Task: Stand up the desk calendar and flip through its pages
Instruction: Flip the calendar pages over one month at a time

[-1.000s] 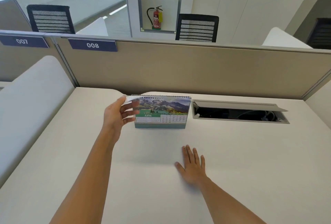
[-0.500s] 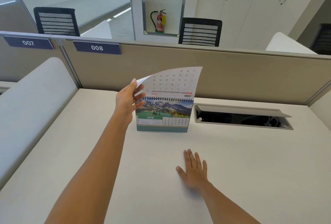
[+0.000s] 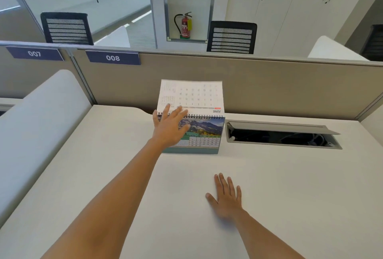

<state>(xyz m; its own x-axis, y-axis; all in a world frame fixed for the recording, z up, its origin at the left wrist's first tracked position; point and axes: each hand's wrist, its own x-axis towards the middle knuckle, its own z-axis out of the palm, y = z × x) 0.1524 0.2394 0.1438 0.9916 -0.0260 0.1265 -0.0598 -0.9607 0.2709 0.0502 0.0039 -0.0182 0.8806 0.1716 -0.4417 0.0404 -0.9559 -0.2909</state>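
The desk calendar (image 3: 204,134) stands upright on the white desk (image 3: 290,186) near the back partition. Its front shows a mountain photo above a date grid. One flipped page (image 3: 192,95) sticks up above the spiral binding, with "JUNE" printed upside down on it. My left hand (image 3: 169,127) is spread over the calendar's left part. Its fingers lie against the bottom of the raised page at the spiral, and the thumb sits at the calendar's left edge. My right hand (image 3: 227,196) lies flat on the desk, palm down, well in front of the calendar and apart from it.
An open cable hatch (image 3: 281,134) with a raised grey lid sits in the desk right of the calendar. A beige partition (image 3: 269,87) runs along the back, carrying labels 007 and 008. A white rounded divider (image 3: 41,118) bounds the left side.
My left hand lifted a page from the front over the spiral, then slid from the page's top corner down to the binding. The page now stands straighter. My right hand stayed flat.
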